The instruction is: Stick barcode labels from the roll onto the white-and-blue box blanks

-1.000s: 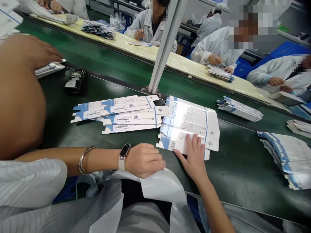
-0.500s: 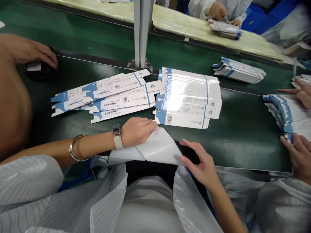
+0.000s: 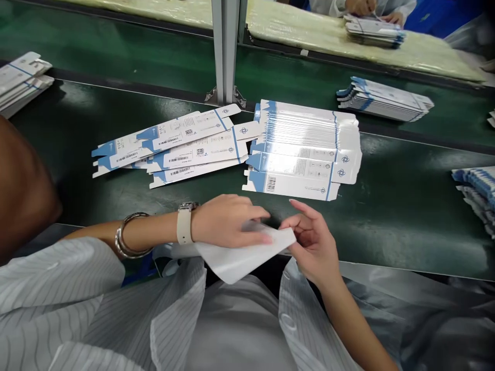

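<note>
A white, slightly glossy sheet [image 3: 240, 260] is bent over the near edge of the green table, in front of my body. My left hand [image 3: 228, 221] grips its upper part, thumb on top and fingers partly behind it. At the sheet's right corner, my right hand [image 3: 314, 245] pinches with the thumb and a finger, while the index finger points up. Just beyond my hands lies a fanned stack of flat blue-and-white cartons [image 3: 297, 165]. To its left, several more flat cartons [image 3: 185, 136] overlap in a loose pile, small labels with codes on them.
A metal post [image 3: 224, 56] rises behind the cartons. Further carton stacks lie at the far left [image 3: 23, 82], back right [image 3: 386, 100] and right edge [image 3: 477, 193]. Across the table, a co-worker's hands [image 3: 361, 6] are over another stack. Someone's arm [image 3: 27, 190] is at the left.
My right hand has closed on the sheet's corner, which is now raised and turned. My left thumb now presses on the sheet. Neighbours' hands at both sides have left the view, which has shifted.
</note>
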